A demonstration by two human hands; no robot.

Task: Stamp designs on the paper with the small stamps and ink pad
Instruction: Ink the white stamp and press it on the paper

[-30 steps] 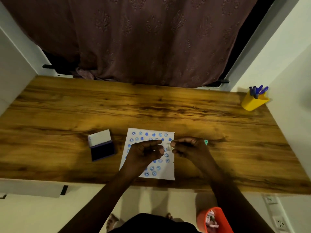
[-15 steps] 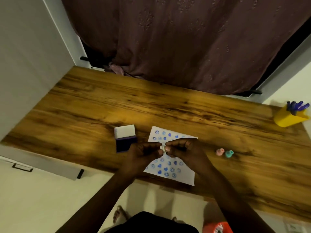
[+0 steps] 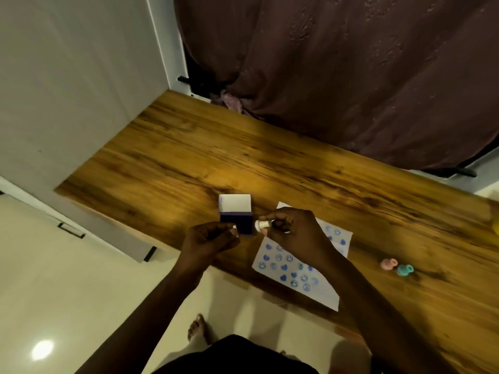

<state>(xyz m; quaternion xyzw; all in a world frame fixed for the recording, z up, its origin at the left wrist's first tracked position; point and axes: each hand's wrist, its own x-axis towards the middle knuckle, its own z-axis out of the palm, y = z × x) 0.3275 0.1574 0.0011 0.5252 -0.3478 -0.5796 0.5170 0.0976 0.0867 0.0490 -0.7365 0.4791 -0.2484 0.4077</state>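
While the ink pad (image 3: 236, 224) sits with its white lid tipped back and its dark face bare, we take it as our landmark, since everything we need lies around it on the wooden desk (image 3: 243, 163). Our right hand (image 3: 294, 233) hovers just to the right of the pad, thumb and fingers pinched on a small white stamp (image 3: 262, 225). We hold the stamp sideways, its round end pointing toward the pad; whether that end is the printing face we cannot tell. Our left hand (image 3: 213, 238) is curled in front of the pad, nearer to us, with its fingertips pressed on a tiny white piece (image 3: 235, 227). That piece is probably the stamp's cap, though it is too small to be sure. Pulling a cap off would explain why both hands meet so close together beside the pad.

To the right of the pad, partly under our right wrist, lies the paper (image 3: 302, 276), already dotted with blue hearts and round faces. Much of the sheet looks filled, so we judge the task to be well along, with this stamp yet to add its own design. Farther to the right of the pad, past the paper, a pink stamp (image 3: 388, 264) and a teal stamp (image 3: 404, 270) rest touching each other, set out of the way but within reach. Next, we judge, the stamp must be turned face down and pressed onto the ink.
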